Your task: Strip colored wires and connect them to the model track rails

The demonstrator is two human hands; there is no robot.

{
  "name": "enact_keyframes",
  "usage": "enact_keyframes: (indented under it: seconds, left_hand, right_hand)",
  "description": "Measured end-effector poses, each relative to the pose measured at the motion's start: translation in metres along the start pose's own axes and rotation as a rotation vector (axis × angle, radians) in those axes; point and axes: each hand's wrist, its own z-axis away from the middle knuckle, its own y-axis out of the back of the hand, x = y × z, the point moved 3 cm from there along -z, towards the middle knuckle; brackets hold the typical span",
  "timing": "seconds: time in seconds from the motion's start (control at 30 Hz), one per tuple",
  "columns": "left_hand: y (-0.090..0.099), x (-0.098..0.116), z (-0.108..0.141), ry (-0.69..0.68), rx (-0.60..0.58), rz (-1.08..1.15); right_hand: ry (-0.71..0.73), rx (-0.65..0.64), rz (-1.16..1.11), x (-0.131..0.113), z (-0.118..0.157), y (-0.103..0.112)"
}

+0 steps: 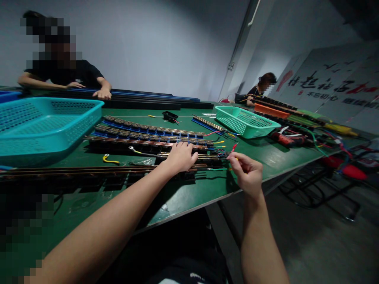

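My left hand lies over a short black rail strip with copper-coloured rods, its fingers bent down over the strip and the thumb at the near side. At the strip's right end, my right hand pinches a thin wire, whose exact end is partly hidden by the fingers. A red-sleeved wire end sticks up just beyond those fingertips. Behind my left hand lie several blue-based rail strips with coloured leads. A longer rail strip runs along the near side, with a green wire at its right end.
A turquoise basket stands at left and a green basket at back right. A yellow lead and small black tray lie on the green table. Red power tool at right. Two people sit across the table.
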Motion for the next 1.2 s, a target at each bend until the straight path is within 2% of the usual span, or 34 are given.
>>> enact_keyframes:
  seconds: [0.1, 0.27, 0.5, 0.67, 0.77, 0.93, 1.0, 1.2]
  left_hand:
    - [0.0, 0.0, 0.0, -0.001, 0.001, -0.013]
    - [0.0, 0.0, 0.0, -0.001, 0.013, -0.003]
    - [-0.001, -0.001, -0.001, -0.003, 0.016, -0.006]
    - [-0.002, -0.001, -0.001, -0.005, 0.021, 0.008]
    - [-0.002, -0.002, -0.001, -0.009, 0.021, 0.017]
    - [-0.002, -0.002, -0.002, -0.01, 0.009, 0.015]
    - [-0.002, -0.002, -0.002, -0.011, -0.002, 0.014]
    - [-0.001, -0.001, -0.001, -0.004, -0.012, 0.014]
  right_hand:
    - [0.051, -0.127, 0.112, -0.005, 0.003, -0.006]
    - [0.056, -0.349, 0.207, -0.011, 0.005, -0.012]
    - [0.016, -0.509, 0.252, -0.01, 0.005, -0.013]
    - [0.005, -0.542, 0.209, -0.008, 0.006, -0.011]
    - [-0.009, -0.478, 0.174, -0.005, 0.007, -0.009]
    - [-0.007, -0.113, -0.014, -0.003, 0.008, -0.007]
    - [-0.02, -0.006, -0.096, 0.0, 0.009, -0.008]
    - [-0.057, 0.156, -0.192, 0.004, 0.009, -0.01]
